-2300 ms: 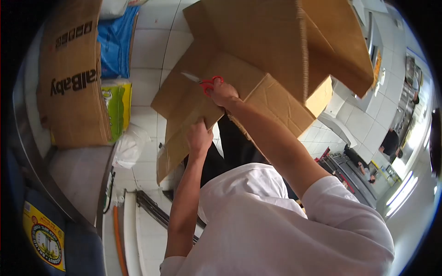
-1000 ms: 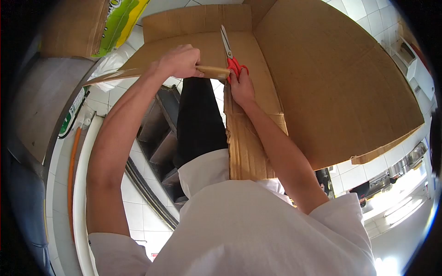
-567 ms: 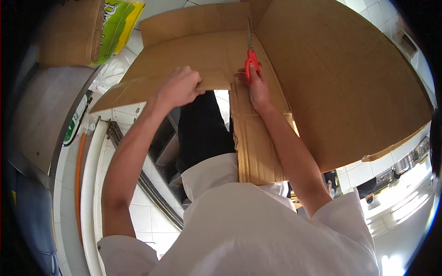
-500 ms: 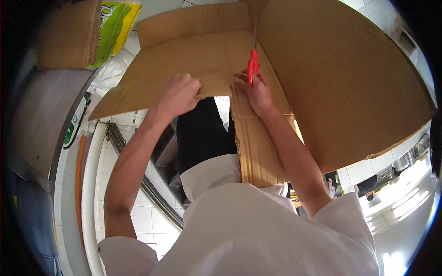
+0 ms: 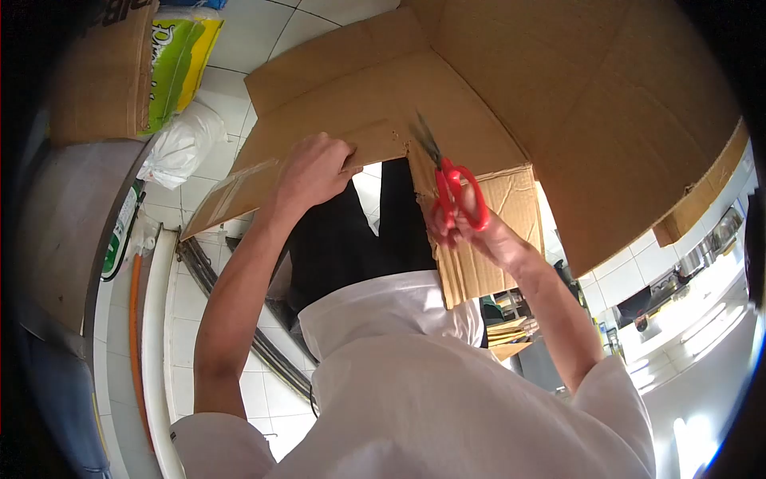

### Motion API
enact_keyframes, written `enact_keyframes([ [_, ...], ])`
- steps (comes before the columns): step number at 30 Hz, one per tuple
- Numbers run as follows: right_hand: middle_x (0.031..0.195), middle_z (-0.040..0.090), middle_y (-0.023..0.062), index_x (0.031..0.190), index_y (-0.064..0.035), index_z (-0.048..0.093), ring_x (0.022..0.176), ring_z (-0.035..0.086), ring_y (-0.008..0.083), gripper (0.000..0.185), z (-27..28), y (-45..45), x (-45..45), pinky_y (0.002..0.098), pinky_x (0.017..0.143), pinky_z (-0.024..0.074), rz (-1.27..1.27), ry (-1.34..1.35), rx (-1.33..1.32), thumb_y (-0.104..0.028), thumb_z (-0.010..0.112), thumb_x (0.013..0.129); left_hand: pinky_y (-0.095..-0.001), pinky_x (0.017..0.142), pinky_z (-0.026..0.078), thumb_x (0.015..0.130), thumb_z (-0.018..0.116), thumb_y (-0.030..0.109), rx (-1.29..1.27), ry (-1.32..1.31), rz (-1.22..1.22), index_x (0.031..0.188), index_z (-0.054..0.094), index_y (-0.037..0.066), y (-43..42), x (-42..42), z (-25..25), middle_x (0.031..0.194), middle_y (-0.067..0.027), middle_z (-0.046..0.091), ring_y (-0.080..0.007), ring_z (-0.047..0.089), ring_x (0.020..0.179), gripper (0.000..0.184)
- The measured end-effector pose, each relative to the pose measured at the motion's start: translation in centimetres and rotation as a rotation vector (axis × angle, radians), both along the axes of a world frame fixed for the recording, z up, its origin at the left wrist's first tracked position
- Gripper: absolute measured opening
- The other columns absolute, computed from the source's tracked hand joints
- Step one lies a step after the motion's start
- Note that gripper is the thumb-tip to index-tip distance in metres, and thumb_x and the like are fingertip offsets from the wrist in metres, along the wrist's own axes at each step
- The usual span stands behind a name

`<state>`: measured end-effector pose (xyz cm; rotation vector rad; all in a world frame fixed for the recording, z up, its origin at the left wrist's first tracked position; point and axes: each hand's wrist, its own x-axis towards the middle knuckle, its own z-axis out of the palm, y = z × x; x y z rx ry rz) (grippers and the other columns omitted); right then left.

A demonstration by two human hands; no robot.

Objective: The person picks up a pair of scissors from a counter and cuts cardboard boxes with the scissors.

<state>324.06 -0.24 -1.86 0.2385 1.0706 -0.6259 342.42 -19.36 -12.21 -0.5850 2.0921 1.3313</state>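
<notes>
Since a moment ago, the red scissors (image 5: 449, 172) have swung from upright to a leftward tilt and come back toward the body, the fingers of the right hand (image 5: 471, 219) grasping their handles. The blades point near the ragged corner of the opened cardboard box (image 5: 343, 88), whose near edge the left hand (image 5: 315, 169) still grips. Cutting seems paused; blade contact is unclear

Wht tiled flr (image 5: 247, 36), dk strip (image 5: 275, 356) on it
</notes>
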Motion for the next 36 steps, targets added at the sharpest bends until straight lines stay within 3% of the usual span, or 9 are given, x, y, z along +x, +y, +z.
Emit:
enact_keyframes([
  [2, 0.074, 0.05, -0.0009, 0.074, -0.0158, 0.047, 0.069, 0.051, 0.0108, 0.07, 1.2, 0.1, -0.8, 0.0253, 0.06, 0.0371, 0.054, -0.037, 0.089, -0.085, 0.036, 0.083, -0.0471, 0.069, 0.053, 0.082, 0.073, 0.023, 0.002, 0.03, 0.012, 0.078, 0.069, 0.001, 0.1, 0.4, -0.4, 0.071, -0.0205, 0.065, -0.0395, 0.066, 0.075, 0.023],
  [4, 0.069, 0.049, -0.0025, 0.071, -0.0167, 0.045, 0.06, 0.049, 0.0105, 0.07, 2.8, -1.2, -1.5, 0.0254, 0.055, 0.035, 0.079, -0.133, 0.221, -0.085, 0.036, 0.083, -0.0474, 0.071, 0.052, 0.082, 0.072, 0.023, -0.007, -0.019, -0.019, 0.094, 0.073, 0.003, 0.6, 0.4, -0.5, 0.074, -0.0228, 0.065, -0.0414, 0.065, 0.076, 0.023],
  [11, 0.071, 0.051, 0.0013, 0.07, -0.0132, 0.048, 0.059, 0.051, 0.0122, 0.075, 1.0, -4.4, -1.2, 0.0249, 0.049, 0.0344, 0.153, -0.087, 0.392, -0.086, 0.034, 0.083, -0.0475, 0.072, 0.053, 0.082, 0.07, 0.017, -0.077, 0.039, -0.04, 0.091, 0.068, 0.002, 3.0, 0.2, 0.6, 0.075, -0.0217, 0.067, -0.0391, 0.067, 0.078, 0.018],
  [13, 0.071, 0.051, 0.0018, 0.069, -0.0128, 0.048, 0.059, 0.051, 0.0124, 0.075, -0.5, -4.2, -1.3, 0.0255, 0.051, 0.0352, 0.162, -0.078, 0.374, -0.086, 0.034, 0.083, -0.0452, 0.066, 0.056, 0.079, 0.066, 0.01, -0.12, 0.102, -0.025, 0.08, 0.066, -0.002, 3.4, 0.3, 1.1, 0.072, -0.0208, 0.066, -0.0382, 0.068, 0.071, 0.012],
  [20, 0.071, 0.057, 0.0048, 0.064, -0.0117, 0.05, 0.059, 0.051, 0.0129, 0.078, -3.5, -3.9, -1.3, 0.0262, 0.054, 0.0377, 0.22, -0.121, 0.411, -0.086, 0.033, 0.082, -0.0451, 0.068, 0.055, 0.081, 0.07, 0.014, -0.082, 0.019, -0.098, 0.091, 0.063, 0.001, 4.7, 0.7, 0.9, 0.08, -0.0178, 0.068, -0.0361, 0.068, 0.075, 0.018],
  [24, 0.066, 0.057, 0.0045, 0.07, -0.0118, 0.05, 0.053, 0.051, 0.0121, 0.069, -4.1, -3.6, -1.6, 0.0251, 0.047, 0.0385, 0.289, -0.12, 0.473, -0.077, 0.04, 0.087, -0.041, 0.062, 0.056, 0.079, 0.066, 0.008, -0.128, 0.164, -0.015, 0.08, 0.064, -0.001, 5.3, 1.2, 0.3, 0.07, -0.0181, 0.066, -0.0331, 0.069, 0.068, 0.009],
  [26, 0.064, 0.056, 0.003, 0.077, -0.0126, 0.048, 0.051, 0.053, 0.0122, 0.061, -4.4, -3.4, -1.4, 0.0255, 0.045, 0.04, 0.302, -0.144, 0.496, -0.071, 0.044, 0.09, -0.0443, 0.067, 0.055, 0.08, 0.07, 0.013, -0.041, 0.073, -0.039, 0.095, 0.061, 0.0, 5.3, 1.3, 0.1, 0.083, -0.0167, 0.068, -0.0367, 0.068, 0.074, 0.021],
  [28, 0.066, 0.058, 0.0059, 0.066, -0.0115, 0.052, 0.051, 0.048, 0.0097, 0.06, -4.1, -2.8, -0.7, 0.0226, 0.044, 0.0328, 0.276, -0.074, 0.527, -0.066, 0.054, 0.089, -0.0443, 0.067, 0.055, 0.08, 0.07, 0.012, -0.038, 0.071, -0.035, 0.095, 0.061, 0.0, 5.3, 1.4, 0.2, 0.083, -0.0168, 0.068, -0.0366, 0.068, 0.075, 0.021],
  [36, 0.062, 0.051, 0.001, 0.075, -0.0125, 0.05, 0.05, 0.044, 0.0073, 0.046, -3.5, -1.4, 0.0, 0.0226, 0.043, 0.0284, 0.245, -0.102, 0.509, -0.053, 0.054, 0.096, -0.0474, 0.066, 0.054, 0.082, 0.068, 0.013, -0.022, 0.118, 0.03, 0.095, 0.064, 0.002, 3.3, 1.2, 0.9, 0.077, -0.0192, 0.067, -0.0381, 0.067, 0.074, 0.017],
])
